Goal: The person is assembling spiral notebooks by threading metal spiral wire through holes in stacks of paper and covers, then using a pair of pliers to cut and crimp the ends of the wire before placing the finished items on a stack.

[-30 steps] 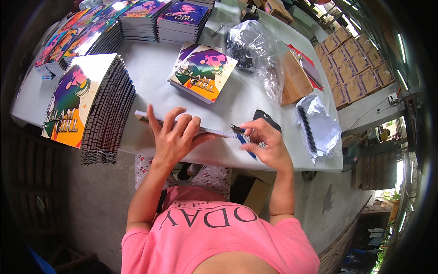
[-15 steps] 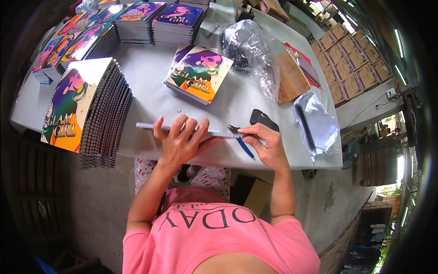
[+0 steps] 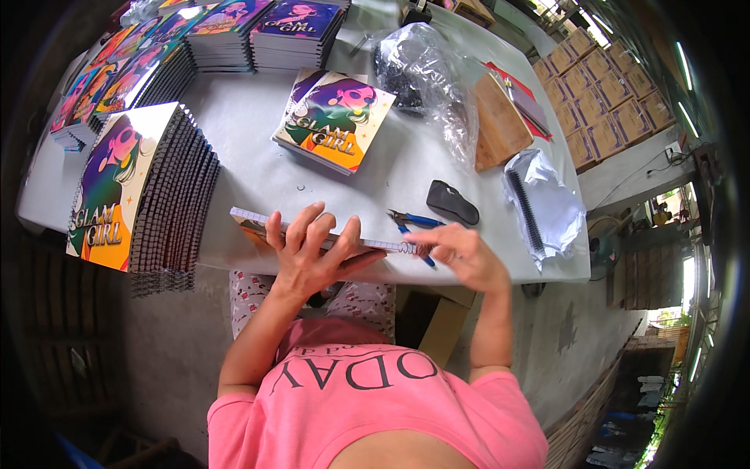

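My left hand (image 3: 308,246) grips a spiral notebook (image 3: 248,215), held on edge near the table's front edge, its fingers over the top and the thumb on my side. Part of its colourful cover shows below the page edge. A wire coil (image 3: 408,248) sticks out at the right end of the notebook. My right hand (image 3: 473,256) is at that end, index finger stretched over the coil and thumb apart from it; whether a fingertip touches the wire is hard to tell. Just beyond lie blue-handled cutting pliers (image 3: 422,220), partly behind the coil and fingers.
Beyond my hands lies a small notebook pile (image 3: 336,121). A tall notebook stack (image 3: 144,187) stands at left, with more stacks (image 3: 293,35) behind. To the right are a black case (image 3: 453,202), black coils on crumpled paper (image 3: 551,207), a wooden board (image 3: 500,125) and a clear plastic bag (image 3: 437,74).
My right hand has let go of its pinch at the coil end and shifted slightly right, uncovering more of the pliers. The notebook's right end has dipped a little toward me.
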`<state>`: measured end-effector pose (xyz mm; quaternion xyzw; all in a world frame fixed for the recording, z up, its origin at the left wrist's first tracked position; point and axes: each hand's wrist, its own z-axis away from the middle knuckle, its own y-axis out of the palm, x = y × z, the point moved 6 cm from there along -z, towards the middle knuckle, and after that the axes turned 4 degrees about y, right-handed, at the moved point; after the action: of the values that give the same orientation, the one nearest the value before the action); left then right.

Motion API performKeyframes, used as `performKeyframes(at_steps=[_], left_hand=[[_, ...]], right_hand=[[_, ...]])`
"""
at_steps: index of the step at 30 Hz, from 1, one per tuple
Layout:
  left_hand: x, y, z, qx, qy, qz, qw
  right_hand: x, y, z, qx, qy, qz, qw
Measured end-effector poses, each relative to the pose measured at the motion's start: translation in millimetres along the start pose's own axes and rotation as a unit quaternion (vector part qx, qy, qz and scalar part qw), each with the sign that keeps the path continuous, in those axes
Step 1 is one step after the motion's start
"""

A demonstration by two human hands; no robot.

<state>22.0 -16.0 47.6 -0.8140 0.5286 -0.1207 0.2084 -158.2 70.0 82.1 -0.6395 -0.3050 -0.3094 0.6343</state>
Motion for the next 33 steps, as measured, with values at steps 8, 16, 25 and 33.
performKeyframes(at_steps=[8,16,25,33], left_hand=[[0.4,4.4,-6.6,0.007,-0.032,0.095,0.995],[-0.7,-3.0,-7.0,0.048,-0.107,0.110,0.987],[2.2,-0.3,-14.9,0.074,-0.098,0.127,0.984],[6.4,1.5,-14.8,0.065,-0.130,0.165,0.976]], right_hand=[[-130.7,-41.6,9.8,-0.191,0.146,0.266,0.934],[5.6,-7.6,-20.8,-0.051,-0.213,-0.431,0.876],[7.6,12.0,-29.9,0.011,-0.299,-0.410,0.861],[21.5,-1.8,-52.2,-0.007,-0.209,-0.312,0.927]])
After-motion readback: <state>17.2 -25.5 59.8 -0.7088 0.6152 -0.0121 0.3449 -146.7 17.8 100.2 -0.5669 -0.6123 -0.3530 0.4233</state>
